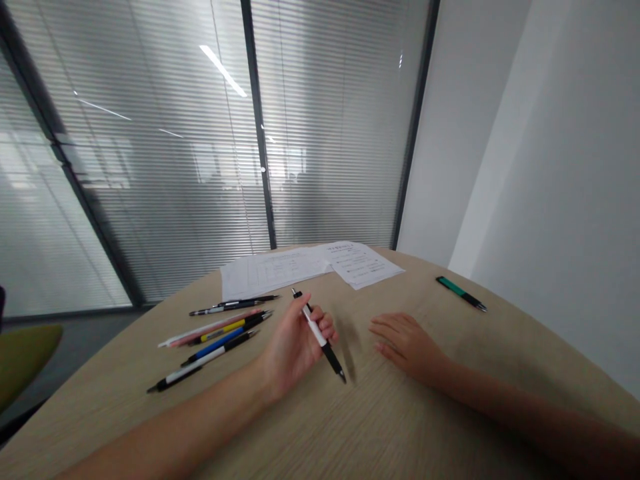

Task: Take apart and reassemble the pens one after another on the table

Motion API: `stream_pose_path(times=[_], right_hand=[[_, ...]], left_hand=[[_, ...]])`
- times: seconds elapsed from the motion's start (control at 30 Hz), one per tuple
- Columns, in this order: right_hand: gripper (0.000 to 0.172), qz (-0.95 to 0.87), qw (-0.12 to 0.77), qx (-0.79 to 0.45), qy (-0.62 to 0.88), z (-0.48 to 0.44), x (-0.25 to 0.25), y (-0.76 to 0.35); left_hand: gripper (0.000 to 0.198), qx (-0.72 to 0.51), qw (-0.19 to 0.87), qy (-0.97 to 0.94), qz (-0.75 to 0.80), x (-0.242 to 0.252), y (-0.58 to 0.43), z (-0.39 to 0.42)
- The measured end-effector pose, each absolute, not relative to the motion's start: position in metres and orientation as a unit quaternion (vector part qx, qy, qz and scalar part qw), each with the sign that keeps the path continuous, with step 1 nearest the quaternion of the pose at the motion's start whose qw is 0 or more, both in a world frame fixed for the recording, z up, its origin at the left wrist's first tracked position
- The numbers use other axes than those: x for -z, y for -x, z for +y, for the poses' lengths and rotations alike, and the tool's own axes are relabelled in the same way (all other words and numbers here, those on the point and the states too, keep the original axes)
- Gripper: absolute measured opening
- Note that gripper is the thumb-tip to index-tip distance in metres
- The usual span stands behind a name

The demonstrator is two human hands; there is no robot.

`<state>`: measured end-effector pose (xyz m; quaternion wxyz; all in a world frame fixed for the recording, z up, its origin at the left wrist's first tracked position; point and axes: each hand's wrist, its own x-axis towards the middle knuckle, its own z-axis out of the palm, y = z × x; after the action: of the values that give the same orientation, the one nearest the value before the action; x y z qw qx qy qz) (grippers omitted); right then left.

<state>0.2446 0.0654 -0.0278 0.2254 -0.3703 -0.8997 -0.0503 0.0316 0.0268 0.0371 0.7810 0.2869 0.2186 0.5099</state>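
A white pen with a black grip [317, 333] is held in my left hand [295, 343], between thumb and curled fingers, its tip pointing down to the right. My right hand [405, 343] lies palm down on the table with its fingers stretched out, holding nothing. Left of my left hand, several pens lie side by side: a white and black one [185, 373], a blue one [217, 345], a yellow one [225, 330], a pink one [215, 328] and dark ones [230, 307] farther back. A green and black pen [455, 288] rests alone at the right.
Printed sheets of paper [280, 270] lie at the far edge of the wooden table [310, 440]. Behind stand glass panels with blinds [330, 133] and a pale wall [565, 200] at the right. Part of a green chair [25, 357] shows at the left.
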Motion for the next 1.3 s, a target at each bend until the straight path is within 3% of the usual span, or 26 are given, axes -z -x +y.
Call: stream_pose_path(times=[0.23,0.47,0.6,0.87,1.03,1.3], right_hand=[[0.019,-0.921,0.26,-0.094,0.274,0.019,0.016,-0.216],[0.019,-0.84,0.292,-0.207,0.408,0.028,0.02,-0.218],[0.023,-0.793,0.322,-0.265,0.444,0.04,0.02,-0.224],[0.027,-0.845,0.309,-0.245,0.36,0.035,0.017,-0.218],[0.026,-0.835,0.331,-0.274,0.344,0.036,0.016,-0.217],[0.025,-0.839,0.32,-0.303,0.319,0.035,0.016,-0.219]], left_hand=[[0.024,-0.502,0.778,-0.309,0.218,-0.029,-0.041,0.014],[0.02,-0.474,0.682,-0.464,0.307,-0.02,-0.039,0.017],[0.029,-0.406,0.609,-0.566,0.379,-0.013,-0.032,0.021],[0.024,-0.426,0.529,-0.603,0.418,-0.014,-0.036,0.018],[0.025,-0.447,0.565,-0.585,0.372,-0.02,-0.034,0.019],[0.018,-0.443,0.445,-0.653,0.423,-0.02,-0.032,0.023]])
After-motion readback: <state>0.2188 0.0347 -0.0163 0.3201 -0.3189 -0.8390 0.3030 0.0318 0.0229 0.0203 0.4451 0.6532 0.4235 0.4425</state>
